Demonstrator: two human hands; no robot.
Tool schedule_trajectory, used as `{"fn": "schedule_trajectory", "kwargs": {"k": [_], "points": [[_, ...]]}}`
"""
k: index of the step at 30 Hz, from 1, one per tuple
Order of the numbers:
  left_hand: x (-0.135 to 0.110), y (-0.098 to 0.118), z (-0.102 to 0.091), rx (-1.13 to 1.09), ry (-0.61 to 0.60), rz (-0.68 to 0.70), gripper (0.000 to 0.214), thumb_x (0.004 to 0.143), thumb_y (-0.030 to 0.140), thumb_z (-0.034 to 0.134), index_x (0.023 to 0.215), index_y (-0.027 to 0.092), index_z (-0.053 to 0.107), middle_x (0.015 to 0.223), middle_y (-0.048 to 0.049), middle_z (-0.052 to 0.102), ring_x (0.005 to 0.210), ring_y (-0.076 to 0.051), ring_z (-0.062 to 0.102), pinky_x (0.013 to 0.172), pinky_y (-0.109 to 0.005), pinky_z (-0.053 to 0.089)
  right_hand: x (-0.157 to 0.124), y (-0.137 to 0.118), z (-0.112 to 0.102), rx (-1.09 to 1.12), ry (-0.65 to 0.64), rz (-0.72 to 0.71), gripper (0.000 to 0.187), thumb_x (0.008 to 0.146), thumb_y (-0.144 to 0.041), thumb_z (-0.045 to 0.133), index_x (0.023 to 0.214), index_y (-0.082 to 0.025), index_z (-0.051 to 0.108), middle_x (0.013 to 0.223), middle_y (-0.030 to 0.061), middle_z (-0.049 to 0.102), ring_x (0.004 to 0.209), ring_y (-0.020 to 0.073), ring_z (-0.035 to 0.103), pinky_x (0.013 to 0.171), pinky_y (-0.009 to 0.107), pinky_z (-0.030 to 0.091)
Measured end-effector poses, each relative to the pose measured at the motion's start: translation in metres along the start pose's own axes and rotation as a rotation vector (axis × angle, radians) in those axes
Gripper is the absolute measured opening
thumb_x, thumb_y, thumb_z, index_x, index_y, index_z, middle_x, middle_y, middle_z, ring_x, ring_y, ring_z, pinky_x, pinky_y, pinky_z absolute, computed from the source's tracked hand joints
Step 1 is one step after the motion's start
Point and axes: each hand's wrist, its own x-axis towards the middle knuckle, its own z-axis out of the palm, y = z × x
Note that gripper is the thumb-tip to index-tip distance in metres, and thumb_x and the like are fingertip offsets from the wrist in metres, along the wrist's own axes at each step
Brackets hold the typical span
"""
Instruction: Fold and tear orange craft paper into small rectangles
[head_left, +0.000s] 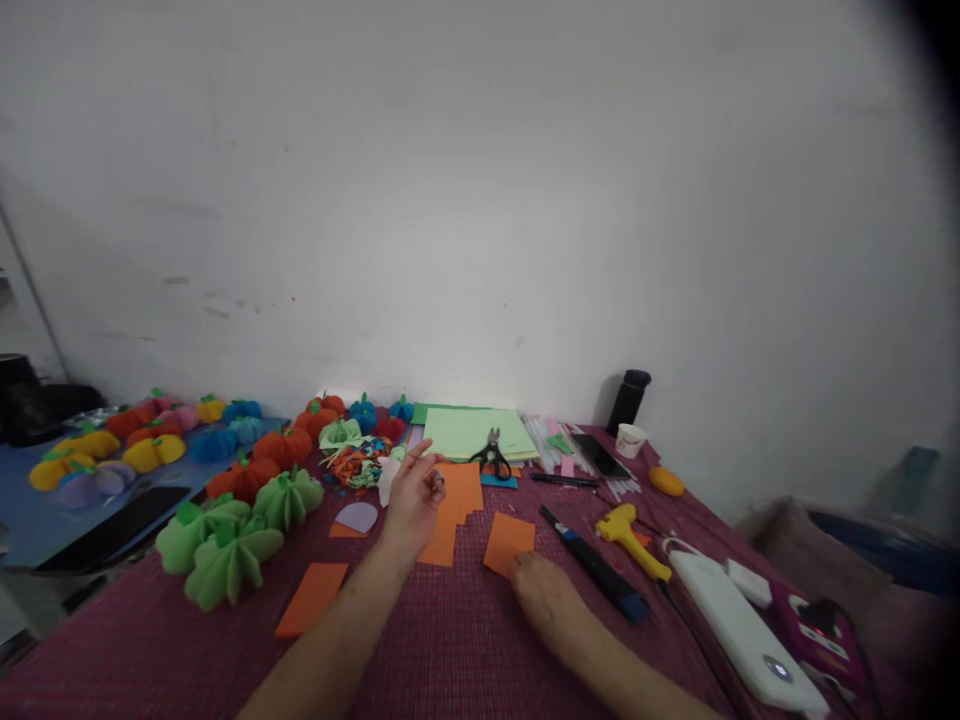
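Observation:
My left hand [414,497] hovers over a stack of orange paper pieces [454,505] on the maroon cloth [450,650], with thumb and fingers pinched together; what they hold is too small to make out. My right hand [541,590] lies low on the cloth, its fingertips resting on the near corner of a single orange paper square [508,542]. Another orange rectangle [310,598] lies left of my left forearm.
Green paper pumpkins [232,535] and several orange, yellow and blue ones stand at the left. Black scissors [491,455] lie on green sheets [476,432]. To the right are a yellow glue gun [630,535], a dark cutter [596,565], a white power bank [742,630], a paper cup [630,440] and a black bottle [628,400].

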Motion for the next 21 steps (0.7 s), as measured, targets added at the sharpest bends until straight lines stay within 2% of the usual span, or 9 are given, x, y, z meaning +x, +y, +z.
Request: {"fn": "schedule_trajectory", "kwargs": {"k": [3,7,9,12,15,18,21], "points": [[0.013,-0.001,-0.013,-0.225,0.004,-0.129,0.035,0.066,0.015,0.06,0.099,0.02,0.049,0.074,0.0038,0.051,0.041,0.001,0.037,0.034,-0.011,0.024,0.004,0.0,0.002,-0.067,-0.053,0.026,0.035,0.072,0.003,0.032,0.085,-0.01,0.062,0.084,0.0128,0.063,0.079,0.0205,0.058,0.066,0.026,0.04],[0.012,-0.006,-0.022,-0.325,-0.028,-0.172,0.037,0.065,0.008,0.059,0.1,0.019,0.05,0.078,0.003,0.051,0.041,0.001,0.035,0.033,-0.01,0.025,0.011,0.009,-0.009,-0.024,-0.013,0.09,0.026,0.074,-0.006,0.036,0.078,-0.014,0.06,0.077,0.01,0.063,0.071,0.0196,0.059,0.059,0.025,0.038],[0.009,-0.007,-0.022,-0.343,-0.053,-0.185,0.037,0.066,0.007,0.057,0.1,0.019,0.051,0.08,0.0026,0.051,0.041,0.002,0.033,0.033,-0.011,0.026,0.019,0.018,-0.022,0.068,0.066,0.132,0.02,0.074,-0.013,0.039,0.074,-0.015,0.058,0.073,0.0075,0.063,0.067,0.0178,0.058,0.058,0.024,0.037],[0.005,-0.006,-0.019,-0.333,-0.086,-0.202,0.038,0.066,0.006,0.055,0.101,0.019,0.051,0.08,0.002,0.051,0.041,0.001,0.032,0.033,-0.011,0.025,0.037,0.032,-0.042,0.257,0.263,0.236,0.019,0.076,-0.02,0.037,0.074,-0.017,0.056,0.073,0.0043,0.062,0.065,0.0155,0.056,0.058,0.023,0.037],[0.003,-0.004,-0.018,-0.282,-0.06,-0.176,0.039,0.065,0.007,0.056,0.101,0.02,0.051,0.087,0.0004,0.052,0.044,0.001,0.037,0.036,-0.012,0.028,0.055,0.042,-0.053,0.515,0.386,0.247,0.02,0.076,-0.025,0.037,0.078,-0.017,0.055,0.075,0.0034,0.061,0.067,0.0153,0.056,0.061,0.024,0.039],[0.003,-0.005,-0.018,-0.243,-0.026,-0.162,0.038,0.066,0.009,0.058,0.101,0.022,0.051,0.094,-0.0004,0.053,0.051,0.0,0.045,0.041,-0.013,0.032,0.063,0.042,-0.048,0.716,0.454,0.243,0.023,0.077,-0.029,0.036,0.08,-0.016,0.054,0.074,0.0035,0.061,0.065,0.0153,0.056,0.059,0.024,0.04],[0.002,-0.008,-0.017,-0.243,-0.024,-0.176,0.038,0.066,0.011,0.058,0.102,0.023,0.051,0.096,-0.0005,0.053,0.056,-0.002,0.048,0.046,-0.014,0.035,0.06,0.039,-0.035,0.785,0.446,0.219,0.023,0.077,-0.033,0.039,0.079,-0.016,0.055,0.07,0.002,0.06,0.06,0.0141,0.054,0.055,0.023,0.04]]}}
